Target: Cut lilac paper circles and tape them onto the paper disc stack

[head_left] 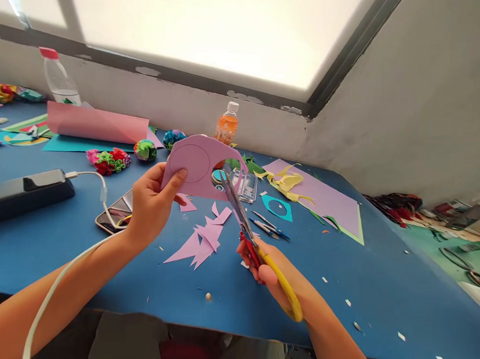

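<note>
A: Left hand [151, 201] up front, thumb over fingers, pinching the purple paper [202, 166] by its left side, and that paper is up in the air above the surface [337, 315]

B: What's on it?

A: A drawn circle [189, 160] right by the thumb, then a round gap beyond, rimmed on the right by the paper's own thin curving edge

B: And the right hand [261, 262], it's curled round the red and yellow handles of the scissors [243, 219], blades pointing up and away at that gap! Are they biting paper?

A: Can't tell from here! Below them, jagged purple scraps [207, 238] lie between the two hands

B: Just beside the left hand there's a phone [116, 210], plus a white cable [88, 173] plugged into the dark box [25, 196] further left

A: Right side now: pens [275, 230] just past the scissors, a teal piece [287, 212] with a round hole behind them, then a clear case [248, 186]

B: Further out, yellow strips [288, 185] curling over a big lilac sheet [336, 201]!

A: And at the back, an orange drink bottle [227, 127] behind the paper, two paper balls [145, 150], some curled paper flowers [108, 161], a pink sheet [97, 125], and a clear bottle [61, 79] with a red cap
</note>
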The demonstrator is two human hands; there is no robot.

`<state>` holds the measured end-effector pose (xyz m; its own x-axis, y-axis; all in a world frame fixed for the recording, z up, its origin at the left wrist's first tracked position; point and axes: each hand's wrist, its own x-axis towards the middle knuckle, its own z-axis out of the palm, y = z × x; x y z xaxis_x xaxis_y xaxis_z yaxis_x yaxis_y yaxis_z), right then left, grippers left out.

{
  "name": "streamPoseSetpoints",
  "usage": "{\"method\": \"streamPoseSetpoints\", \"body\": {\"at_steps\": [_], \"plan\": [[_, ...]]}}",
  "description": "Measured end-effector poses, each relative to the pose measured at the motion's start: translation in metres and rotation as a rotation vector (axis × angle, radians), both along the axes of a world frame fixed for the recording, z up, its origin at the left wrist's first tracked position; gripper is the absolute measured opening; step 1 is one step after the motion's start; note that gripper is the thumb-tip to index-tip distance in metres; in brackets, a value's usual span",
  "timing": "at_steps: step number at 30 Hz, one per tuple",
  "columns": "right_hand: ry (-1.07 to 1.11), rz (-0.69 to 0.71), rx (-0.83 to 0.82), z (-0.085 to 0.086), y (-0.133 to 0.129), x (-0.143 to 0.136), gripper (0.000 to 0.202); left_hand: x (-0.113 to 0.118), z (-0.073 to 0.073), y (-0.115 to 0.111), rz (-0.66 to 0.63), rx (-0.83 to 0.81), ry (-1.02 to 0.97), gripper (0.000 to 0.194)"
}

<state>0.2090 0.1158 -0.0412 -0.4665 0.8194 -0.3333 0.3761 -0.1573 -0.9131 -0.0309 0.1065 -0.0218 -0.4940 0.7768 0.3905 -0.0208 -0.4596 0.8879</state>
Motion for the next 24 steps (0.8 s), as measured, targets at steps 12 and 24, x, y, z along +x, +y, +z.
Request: {"method": "streamPoseSetpoints", "body": {"at_steps": [12,24], "plan": [[0.058,-0.218,-0.185,0.007,-0.011,-0.016,0.043,0.008,0.006,-0.012,-0.176,-0.158,0.258,0.022],[0.095,-0.264,-0.028,-0.016,-0.014,-0.018,0.036,0.008,0.011,-0.024,-0.221,-0.095,0.321,0.017]]}}
